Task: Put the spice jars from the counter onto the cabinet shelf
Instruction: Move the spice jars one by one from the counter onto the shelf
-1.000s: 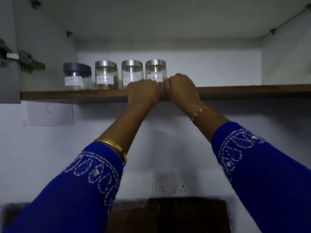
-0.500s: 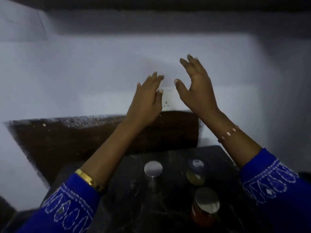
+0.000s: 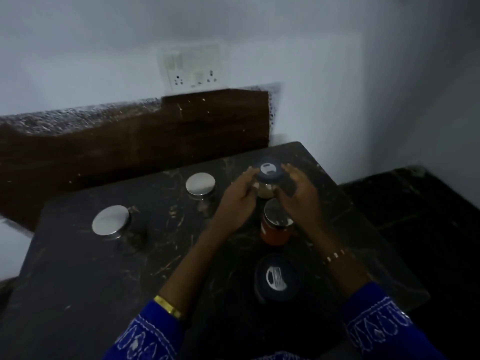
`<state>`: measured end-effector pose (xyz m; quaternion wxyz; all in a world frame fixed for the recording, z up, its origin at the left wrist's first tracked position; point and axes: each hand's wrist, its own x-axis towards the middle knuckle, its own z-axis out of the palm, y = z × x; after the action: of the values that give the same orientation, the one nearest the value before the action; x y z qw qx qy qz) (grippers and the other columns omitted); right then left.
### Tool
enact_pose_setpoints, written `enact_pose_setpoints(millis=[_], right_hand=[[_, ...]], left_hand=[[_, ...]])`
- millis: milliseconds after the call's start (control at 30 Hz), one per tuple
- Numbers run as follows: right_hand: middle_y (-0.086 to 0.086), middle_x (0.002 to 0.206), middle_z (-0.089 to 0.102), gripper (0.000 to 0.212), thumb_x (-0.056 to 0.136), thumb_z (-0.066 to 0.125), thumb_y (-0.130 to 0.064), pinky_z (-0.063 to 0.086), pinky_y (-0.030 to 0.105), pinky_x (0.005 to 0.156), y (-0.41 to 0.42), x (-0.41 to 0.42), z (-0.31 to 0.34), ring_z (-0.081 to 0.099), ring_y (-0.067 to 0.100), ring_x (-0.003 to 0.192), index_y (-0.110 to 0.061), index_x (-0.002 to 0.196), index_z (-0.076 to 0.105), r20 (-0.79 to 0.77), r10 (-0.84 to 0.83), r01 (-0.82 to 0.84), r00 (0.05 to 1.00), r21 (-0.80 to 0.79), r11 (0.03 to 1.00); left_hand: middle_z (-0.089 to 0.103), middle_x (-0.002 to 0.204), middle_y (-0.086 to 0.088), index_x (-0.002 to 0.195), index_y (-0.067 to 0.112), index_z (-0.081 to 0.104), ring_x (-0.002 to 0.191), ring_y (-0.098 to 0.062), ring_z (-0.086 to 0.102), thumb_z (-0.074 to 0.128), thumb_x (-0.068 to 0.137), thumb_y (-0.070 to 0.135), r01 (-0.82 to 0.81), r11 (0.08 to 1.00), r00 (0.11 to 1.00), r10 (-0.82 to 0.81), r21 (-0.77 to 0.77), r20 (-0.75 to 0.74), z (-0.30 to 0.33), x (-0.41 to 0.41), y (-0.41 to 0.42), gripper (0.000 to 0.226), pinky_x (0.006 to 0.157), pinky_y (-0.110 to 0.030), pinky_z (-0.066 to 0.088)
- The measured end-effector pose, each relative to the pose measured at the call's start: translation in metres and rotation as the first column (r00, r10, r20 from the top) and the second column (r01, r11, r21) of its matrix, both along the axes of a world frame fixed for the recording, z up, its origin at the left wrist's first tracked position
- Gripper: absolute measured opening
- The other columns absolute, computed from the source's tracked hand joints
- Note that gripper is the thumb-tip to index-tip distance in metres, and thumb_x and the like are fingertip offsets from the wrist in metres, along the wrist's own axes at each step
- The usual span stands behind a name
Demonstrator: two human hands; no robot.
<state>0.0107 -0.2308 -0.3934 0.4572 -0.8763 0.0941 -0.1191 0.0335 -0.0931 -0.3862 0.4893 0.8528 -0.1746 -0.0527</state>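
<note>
White switch-and-socket plate [image 3: 193, 66] on pale wall [image 3: 78, 48], just above dark brown wooden backsplash panel [image 3: 161, 131]. Speckled stone strip [image 3: 78, 118] runs along panel's top edge at left. Panel stands behind dark, scratched desk [image 3: 104, 281]. Second pale wall [image 3: 415, 74] at right, meeting first at corner. Lower black marbled surface [image 3: 420, 216] right of desk, against that wall. Pale patch [image 3: 10, 245] at far left edge, too dim to identify. Scene dim, slightly blurred.

Single head view, looking steeply down, close over dark counter [image 3: 104, 281], facing wall [image 3: 78, 48]
</note>
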Motion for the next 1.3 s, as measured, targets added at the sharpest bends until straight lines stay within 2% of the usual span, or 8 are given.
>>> enact_pose_setpoints(millis=[67,200,467,633,800,967,1133,1300], right_hand=[[0.005,0.145,0.042,0.051,0.087,0.061,-0.017,0.027,0.021,0.103,-0.007,-0.007,-0.015,0.037,0.013,0.132,-0.013,0.136,0.045,-0.070,-0.003,0.003,0.998,0.001,1.000],[0.007,0.153,0.028,0.068,0.085,0.063,-0.028,0.025,0.034,0.113,-0.020,-0.011,-0.051,0.025,0.021,0.142,-0.016,0.144,0.031,-0.293,0.011,-0.039,0.956,-0.089,0.995],[0.007,0.150,0.033,0.100,0.072,0.078,-0.027,0.029,0.027,0.108,-0.021,-0.016,-0.081,0.034,0.021,0.138,-0.012,0.149,0.016,-0.327,0.039,-0.028,0.944,0.038,0.999],[0.006,0.131,0.056,0.078,0.065,0.083,-0.019,0.036,0.021,0.091,-0.025,-0.012,-0.078,0.052,0.021,0.122,-0.013,0.133,0.043,-0.204,0.008,0.019,0.979,0.131,0.991],[0.005,0.140,0.046,0.082,0.066,0.082,-0.019,0.042,0.035,0.101,-0.037,-0.001,-0.072,0.043,0.024,0.129,-0.018,0.137,0.040,-0.276,0.097,-0.024,0.956,0.257,0.966],[0.009,0.125,0.053,0.044,0.083,0.064,-0.013,0.049,0.027,0.075,-0.029,0.003,-0.039,0.057,0.016,0.101,-0.021,0.122,0.044,-0.142,0.223,-0.070,0.964,0.677,0.733],[0.006,0.114,0.057,0.029,0.096,0.040,-0.026,0.052,0.033,0.070,-0.008,0.011,-0.017,0.060,0.021,0.096,-0.021,0.123,0.046,-0.049,0.305,-0.124,0.951,0.842,0.524],[0.007,0.122,0.054,0.023,0.094,0.044,-0.039,0.052,0.044,0.087,0.013,0.023,-0.012,0.059,0.024,0.104,-0.029,0.114,0.048,-0.090,0.164,-0.046,0.982,0.733,0.679]], left_hand=[[0.043,0.143,-0.007,0.136,0.008,0.042,0.133,-0.017,0.041,0.039,0.097,0.007,0.031,0.998,0.994,-0.036,-0.051,-0.103,-0.018,-0.004,-0.009,0.040,0.111,-0.024,0.028],[0.050,0.113,0.005,0.129,0.005,0.049,0.094,0.004,0.051,0.039,0.096,0.004,0.008,0.989,0.963,-0.047,-0.148,-0.265,-0.040,-0.010,-0.023,0.034,0.073,0.007,0.039],[0.060,0.109,-0.008,0.121,0.004,0.053,0.090,-0.012,0.060,0.035,0.093,-0.006,-0.202,0.942,0.839,0.025,-0.268,-0.544,-0.080,-0.010,-0.032,0.035,0.070,-0.013,0.051],[0.064,0.108,-0.017,0.123,0.001,0.052,0.083,-0.019,0.061,0.036,0.093,-0.002,-0.318,0.907,0.760,0.070,-0.276,-0.646,-0.077,-0.014,-0.037,0.034,0.072,-0.028,0.051],[0.057,0.126,-0.015,0.127,0.006,0.051,0.115,-0.027,0.056,0.038,0.097,0.007,-0.349,0.911,0.782,0.153,-0.221,-0.604,-0.061,-0.013,-0.023,0.033,0.093,-0.039,0.049],[0.058,0.125,-0.011,0.118,0.016,0.055,0.110,-0.023,0.057,0.039,0.096,0.017,-0.401,0.883,0.779,0.188,-0.245,-0.599,-0.049,-0.008,0.003,0.027,0.084,-0.033,0.050],[0.062,0.103,-0.006,0.106,0.025,0.051,0.092,-0.018,0.063,0.028,0.099,0.027,-0.404,0.760,0.722,-0.078,-0.510,-0.687,-0.027,-0.021,0.016,0.024,0.078,-0.034,0.052],[0.059,0.099,-0.007,0.134,0.016,0.036,0.091,-0.021,0.060,0.023,0.100,0.037,-0.480,0.671,0.710,-0.080,-0.565,-0.699,-0.019,-0.021,0.006,0.042,0.081,-0.037,0.049]])
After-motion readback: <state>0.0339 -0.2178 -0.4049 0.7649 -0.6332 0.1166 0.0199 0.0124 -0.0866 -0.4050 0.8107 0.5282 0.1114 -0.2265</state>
